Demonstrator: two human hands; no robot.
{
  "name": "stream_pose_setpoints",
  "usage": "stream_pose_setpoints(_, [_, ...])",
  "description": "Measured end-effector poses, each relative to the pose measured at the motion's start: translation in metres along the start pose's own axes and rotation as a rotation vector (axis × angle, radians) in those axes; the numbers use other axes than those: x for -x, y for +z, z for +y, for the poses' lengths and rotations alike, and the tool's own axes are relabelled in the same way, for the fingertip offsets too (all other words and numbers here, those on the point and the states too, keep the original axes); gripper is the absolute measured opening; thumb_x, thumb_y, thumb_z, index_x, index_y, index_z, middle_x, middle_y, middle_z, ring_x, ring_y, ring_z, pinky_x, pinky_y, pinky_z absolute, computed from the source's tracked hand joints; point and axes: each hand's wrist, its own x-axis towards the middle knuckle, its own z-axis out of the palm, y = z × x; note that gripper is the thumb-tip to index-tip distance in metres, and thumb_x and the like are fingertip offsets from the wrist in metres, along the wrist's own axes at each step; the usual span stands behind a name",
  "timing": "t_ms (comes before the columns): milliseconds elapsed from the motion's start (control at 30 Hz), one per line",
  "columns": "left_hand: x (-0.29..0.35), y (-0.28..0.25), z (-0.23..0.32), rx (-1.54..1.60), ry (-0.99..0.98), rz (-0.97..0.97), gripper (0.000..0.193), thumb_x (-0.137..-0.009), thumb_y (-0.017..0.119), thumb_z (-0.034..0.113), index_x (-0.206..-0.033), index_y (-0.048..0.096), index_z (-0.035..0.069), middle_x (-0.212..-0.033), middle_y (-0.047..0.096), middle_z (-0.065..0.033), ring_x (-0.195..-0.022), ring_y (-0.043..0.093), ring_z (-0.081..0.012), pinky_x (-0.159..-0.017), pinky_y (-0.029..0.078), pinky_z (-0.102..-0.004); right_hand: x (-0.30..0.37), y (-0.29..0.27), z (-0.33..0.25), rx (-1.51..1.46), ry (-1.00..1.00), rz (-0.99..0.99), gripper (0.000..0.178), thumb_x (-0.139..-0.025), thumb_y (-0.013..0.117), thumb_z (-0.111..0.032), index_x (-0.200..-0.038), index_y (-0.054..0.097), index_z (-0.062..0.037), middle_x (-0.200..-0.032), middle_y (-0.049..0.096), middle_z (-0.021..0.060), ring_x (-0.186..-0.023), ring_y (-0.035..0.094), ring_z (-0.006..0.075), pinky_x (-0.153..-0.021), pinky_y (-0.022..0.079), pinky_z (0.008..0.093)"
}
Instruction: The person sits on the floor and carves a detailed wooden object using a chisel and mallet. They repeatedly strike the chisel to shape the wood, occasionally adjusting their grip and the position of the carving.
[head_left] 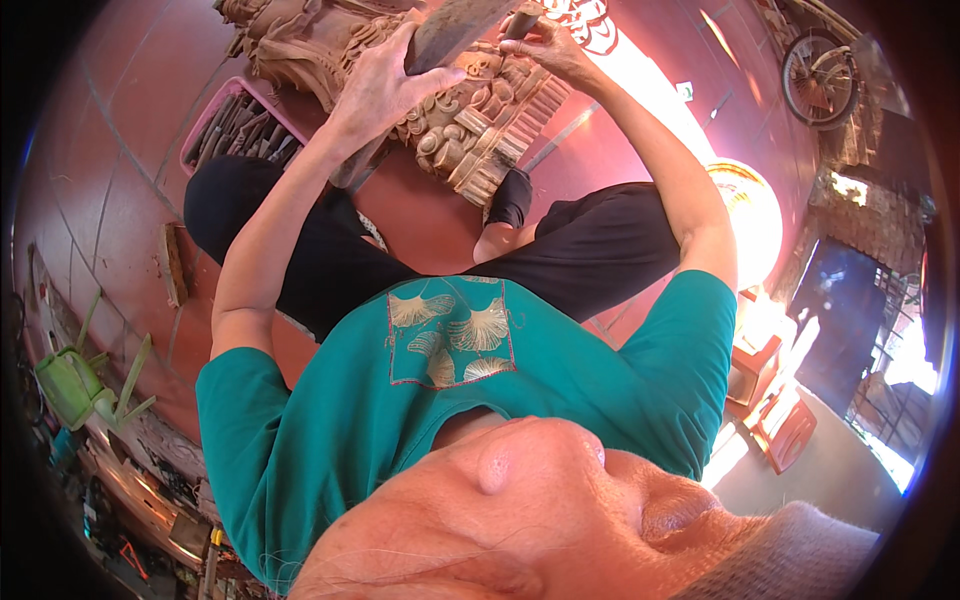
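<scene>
My left hand [392, 88] is wrapped round a long, worn wooden mallet [452, 32] that slants across the top of the view, its other end coming out below my wrist. Close by on the right, my right hand [552, 50] pinches a short, dark-handled chisel [518, 26]; its blade is hidden. Under both hands lies a brown wood carving [455, 145] with scrolls, rounded relief and a ridged border. It rests on the floor in front of my crossed legs, near my foot [495, 240].
A pink basket [186, 150] full of carving tools stands by my left knee. On the red tiled floor [110, 190] lies a wood offcut [174, 265]. A green plastic item [72, 388] is at far left. To the right are a white round tub [750, 215], red stools [785, 430] and a wheel [820, 78].
</scene>
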Motion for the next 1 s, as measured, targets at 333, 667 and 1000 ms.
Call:
stream_pose_setpoints(333, [-0.002, 0.004, -0.009, -0.055, 0.065, 0.04, 0.073, -0.087, 0.078, 0.048, -0.134, 0.055, -0.003, -0.097, 0.072, -0.0212, -0.088, 0.07, -0.0314, -0.083, 0.054, -0.0416, 0.001, 0.003, 0.0, 0.107, -0.1, -0.014, 0.032, -0.093, 0.08, -0.03, -0.116, 0.07, -0.0091, -0.106, 0.073, 0.0016, -0.098, 0.069, 0.0154, -0.089, 0.056, 0.0348])
stream_pose_setpoints(667, [-0.002, 0.007, -0.009, -0.253, -0.003, -0.096, 0.069, -0.089, 0.077, 0.045, -0.13, 0.057, -0.007, -0.113, 0.07, -0.0258, -0.104, 0.069, -0.0355, -0.095, 0.051, -0.041, 0.006, 0.01, -0.036, 0.418, -0.119, -0.07, 0.033, -0.095, 0.077, -0.028, -0.12, 0.069, -0.0076, -0.102, 0.075, 0.0076, -0.091, 0.071, 0.0188, -0.083, 0.056, 0.0353])
stream_pose_setpoints(1000, [-0.005, 0.015, -0.014, -0.149, 0.091, 0.004, 0.073, -0.088, 0.077, 0.049, -0.128, 0.054, -0.008, -0.092, 0.071, -0.0272, -0.092, 0.071, -0.0446, -0.081, 0.054, -0.0485, 0.001, 0.012, -0.025, 0.387, -0.207, -0.034, 0.041, -0.094, 0.077, -0.038, -0.122, 0.069, -0.0083, -0.097, 0.075, 0.0109, -0.089, 0.072, 0.0214, -0.08, 0.057, 0.0373])
